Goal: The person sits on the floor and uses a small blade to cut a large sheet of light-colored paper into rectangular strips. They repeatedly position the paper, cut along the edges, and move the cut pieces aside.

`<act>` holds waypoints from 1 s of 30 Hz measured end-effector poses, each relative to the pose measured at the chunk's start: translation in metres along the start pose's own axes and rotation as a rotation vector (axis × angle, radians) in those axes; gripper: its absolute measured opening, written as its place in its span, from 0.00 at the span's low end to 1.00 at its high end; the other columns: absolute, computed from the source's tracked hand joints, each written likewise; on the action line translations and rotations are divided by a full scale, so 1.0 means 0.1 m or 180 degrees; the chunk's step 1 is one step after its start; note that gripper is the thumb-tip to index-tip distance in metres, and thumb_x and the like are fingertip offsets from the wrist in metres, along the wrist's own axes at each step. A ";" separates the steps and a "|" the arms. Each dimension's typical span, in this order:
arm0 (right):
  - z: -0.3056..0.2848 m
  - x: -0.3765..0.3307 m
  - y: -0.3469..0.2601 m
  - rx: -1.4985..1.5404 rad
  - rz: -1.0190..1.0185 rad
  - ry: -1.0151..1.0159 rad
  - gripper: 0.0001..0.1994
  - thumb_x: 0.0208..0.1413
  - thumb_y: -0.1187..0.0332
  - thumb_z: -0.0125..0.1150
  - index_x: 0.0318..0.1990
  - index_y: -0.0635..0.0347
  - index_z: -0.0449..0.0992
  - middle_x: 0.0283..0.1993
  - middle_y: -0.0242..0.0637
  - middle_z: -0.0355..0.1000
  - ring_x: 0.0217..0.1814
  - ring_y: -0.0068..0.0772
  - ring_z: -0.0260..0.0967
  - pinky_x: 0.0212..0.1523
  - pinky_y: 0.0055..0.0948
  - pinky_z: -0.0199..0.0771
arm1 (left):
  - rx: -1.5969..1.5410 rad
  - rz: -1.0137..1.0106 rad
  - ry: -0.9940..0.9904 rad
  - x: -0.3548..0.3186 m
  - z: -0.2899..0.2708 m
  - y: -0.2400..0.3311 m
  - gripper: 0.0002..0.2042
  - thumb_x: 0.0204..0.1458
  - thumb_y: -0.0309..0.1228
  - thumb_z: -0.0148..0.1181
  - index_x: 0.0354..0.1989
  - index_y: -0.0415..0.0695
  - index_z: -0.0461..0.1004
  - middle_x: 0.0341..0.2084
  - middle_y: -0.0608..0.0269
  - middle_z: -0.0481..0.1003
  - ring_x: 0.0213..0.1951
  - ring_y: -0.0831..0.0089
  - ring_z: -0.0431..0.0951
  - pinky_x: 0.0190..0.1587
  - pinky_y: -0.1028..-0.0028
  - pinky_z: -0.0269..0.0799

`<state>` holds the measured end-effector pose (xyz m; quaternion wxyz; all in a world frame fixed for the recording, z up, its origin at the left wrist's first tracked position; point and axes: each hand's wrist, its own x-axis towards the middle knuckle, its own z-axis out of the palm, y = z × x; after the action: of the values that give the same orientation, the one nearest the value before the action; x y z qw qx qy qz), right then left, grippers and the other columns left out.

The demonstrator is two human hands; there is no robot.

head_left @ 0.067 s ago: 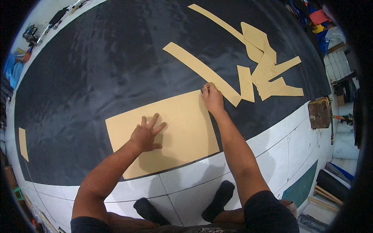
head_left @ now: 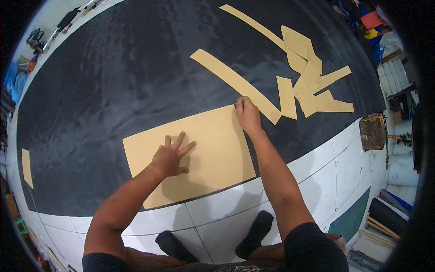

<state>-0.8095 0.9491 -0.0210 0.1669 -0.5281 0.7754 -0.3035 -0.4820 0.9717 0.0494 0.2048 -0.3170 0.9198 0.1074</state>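
Note:
A large tan rectangle of card [head_left: 217, 149] lies flat on a wide sheet of black material [head_left: 99, 90], along its near edge. My left hand [head_left: 173, 156] rests on the card with its fingers spread, pressing it left of the middle. At the card's far right corner, my right hand [head_left: 248, 115] is closed in a pinch. Something thin seems to show at its fingertips, too small to make out. Just beyond that hand lies a long tan card strip [head_left: 235, 84], and a shorter card piece [head_left: 286, 97] is to its right.
Several overlapping tan card shapes [head_left: 310, 86] lie at the far right, with another long strip [head_left: 253, 25] reaching away. A small strip [head_left: 27, 168] is at the far left. White floor tiles [head_left: 213, 217] run under my feet. A brown block-like object [head_left: 373, 132] stands at right.

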 end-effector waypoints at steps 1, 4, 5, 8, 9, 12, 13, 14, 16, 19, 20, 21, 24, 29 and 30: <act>-0.01 -0.01 -0.02 -0.0035 -0.0138 0.0053 0.11 0.67 0.65 0.53 0.46 0.64 0.74 0.37 0.50 0.80 0.42 0.52 0.80 0.46 0.44 0.77 | -0.0020 -0.0004 0.0002 0.00 -0.02 0.01 0.52 0.38 0.58 0.76 0.75 0.71 0.54 0.73 0.45 0.50 0.63 0.29 0.64 0.48 0.51 0.85; -0.06 -0.07 -0.04 -0.0185 -0.0418 0.0101 0.10 0.67 0.66 0.52 0.46 0.63 0.74 0.40 0.53 0.78 0.45 0.58 0.77 0.48 0.49 0.76 | -0.0017 0.0044 -0.0020 0.05 0.00 0.01 0.53 0.38 0.58 0.76 0.75 0.73 0.52 0.73 0.44 0.51 0.62 0.29 0.65 0.47 0.50 0.85; -0.08 -0.10 -0.04 -0.0262 -0.0425 0.0050 0.09 0.67 0.67 0.53 0.46 0.63 0.73 0.41 0.54 0.78 0.46 0.59 0.76 0.48 0.51 0.76 | -0.0009 0.0042 -0.0044 0.07 -0.01 0.02 0.53 0.38 0.58 0.76 0.75 0.73 0.52 0.73 0.44 0.51 0.63 0.29 0.65 0.47 0.50 0.85; -0.13 -0.29 -0.08 -0.0395 -0.0440 -0.0123 0.10 0.68 0.66 0.51 0.47 0.64 0.73 0.45 0.54 0.77 0.49 0.59 0.75 0.50 0.51 0.75 | 0.0047 0.0007 -0.0121 0.05 0.01 0.00 0.53 0.38 0.58 0.76 0.75 0.73 0.52 0.73 0.44 0.50 0.63 0.29 0.64 0.48 0.50 0.85; -0.19 -0.39 -0.09 -0.0450 -0.0442 -0.0172 0.11 0.69 0.66 0.51 0.48 0.65 0.73 0.46 0.54 0.77 0.51 0.59 0.75 0.51 0.50 0.75 | 0.0063 0.0001 -0.0112 0.05 0.02 0.00 0.53 0.38 0.58 0.76 0.75 0.73 0.52 0.74 0.44 0.50 0.63 0.29 0.64 0.48 0.50 0.85; -0.29 -0.70 -0.05 -0.0646 -0.0261 -0.0365 0.11 0.68 0.66 0.51 0.48 0.65 0.73 0.48 0.54 0.77 0.52 0.58 0.74 0.52 0.50 0.74 | 0.0016 -0.0037 -0.0203 0.05 0.01 0.01 0.53 0.38 0.57 0.77 0.75 0.73 0.52 0.74 0.44 0.49 0.64 0.29 0.63 0.49 0.50 0.84; -0.30 -0.74 0.02 -0.0575 -0.0400 -0.0294 0.11 0.68 0.66 0.51 0.48 0.64 0.73 0.48 0.54 0.77 0.52 0.58 0.74 0.52 0.50 0.74 | -0.0018 -0.0039 -0.0248 0.07 0.00 0.02 0.53 0.38 0.57 0.77 0.75 0.73 0.52 0.74 0.44 0.49 0.64 0.29 0.63 0.50 0.50 0.84; -0.28 -0.78 0.10 -0.0501 -0.0538 -0.0225 0.11 0.68 0.66 0.51 0.48 0.64 0.73 0.48 0.54 0.77 0.52 0.58 0.74 0.52 0.50 0.74 | -0.0033 -0.0050 -0.0257 0.09 0.01 0.03 0.54 0.37 0.57 0.77 0.75 0.73 0.51 0.74 0.44 0.49 0.64 0.29 0.62 0.51 0.50 0.83; -0.31 -0.75 0.06 -0.0507 -0.0637 -0.0203 0.10 0.68 0.66 0.50 0.48 0.63 0.73 0.47 0.53 0.76 0.52 0.58 0.74 0.52 0.50 0.74 | -0.0039 -0.0085 -0.0264 0.09 0.01 0.01 0.54 0.37 0.56 0.78 0.75 0.73 0.51 0.74 0.44 0.48 0.65 0.29 0.61 0.52 0.49 0.82; -0.33 -0.50 -0.04 -0.0652 -0.0574 -0.0286 0.10 0.69 0.66 0.50 0.48 0.62 0.74 0.48 0.51 0.76 0.52 0.58 0.74 0.52 0.49 0.74 | -0.0068 -0.0064 -0.0244 0.11 -0.03 0.03 0.54 0.36 0.55 0.78 0.75 0.73 0.51 0.74 0.44 0.49 0.65 0.31 0.62 0.52 0.49 0.82; -0.36 -0.44 0.04 -0.0632 -0.0599 -0.0251 0.10 0.69 0.66 0.50 0.48 0.62 0.74 0.48 0.51 0.76 0.53 0.58 0.74 0.52 0.49 0.74 | -0.0079 -0.0034 -0.0329 0.15 -0.06 0.08 0.54 0.39 0.56 0.76 0.76 0.73 0.49 0.75 0.45 0.48 0.66 0.31 0.61 0.53 0.49 0.81; -0.34 -0.43 0.02 -0.0562 -0.0651 -0.0230 0.10 0.69 0.66 0.49 0.49 0.61 0.74 0.48 0.51 0.76 0.53 0.58 0.74 0.52 0.49 0.73 | -0.0072 -0.0057 -0.0435 0.14 -0.08 0.08 0.53 0.41 0.58 0.75 0.76 0.73 0.48 0.75 0.47 0.46 0.66 0.32 0.60 0.54 0.50 0.81; -0.42 -0.72 -0.02 -0.0604 -0.0411 -0.0524 0.11 0.69 0.66 0.49 0.49 0.62 0.74 0.49 0.51 0.76 0.54 0.57 0.73 0.54 0.48 0.73 | -0.0046 -0.0093 -0.0533 0.11 -0.05 0.02 0.53 0.43 0.59 0.73 0.77 0.74 0.45 0.76 0.48 0.46 0.67 0.32 0.59 0.54 0.50 0.80; -0.69 -1.50 0.18 -0.0631 -0.0244 -0.0760 0.12 0.68 0.66 0.49 0.51 0.62 0.74 0.52 0.51 0.76 0.56 0.57 0.72 0.56 0.50 0.72 | 0.0032 -0.0186 -0.0563 0.10 -0.11 0.06 0.53 0.42 0.60 0.73 0.77 0.73 0.47 0.76 0.48 0.47 0.68 0.32 0.58 0.56 0.49 0.77; -0.74 -1.60 0.15 -0.0599 -0.0226 -0.0829 0.13 0.67 0.66 0.49 0.52 0.61 0.74 0.53 0.51 0.75 0.57 0.57 0.72 0.56 0.51 0.72 | 0.0092 -0.0204 -0.0611 0.10 -0.16 0.09 0.52 0.42 0.59 0.73 0.77 0.71 0.48 0.76 0.48 0.47 0.69 0.34 0.57 0.58 0.49 0.75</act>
<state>-0.8011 1.1218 0.0157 0.2050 -0.6033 0.7530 -0.1642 -0.4992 0.9680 0.0595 0.2999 -0.3315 0.8868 0.1173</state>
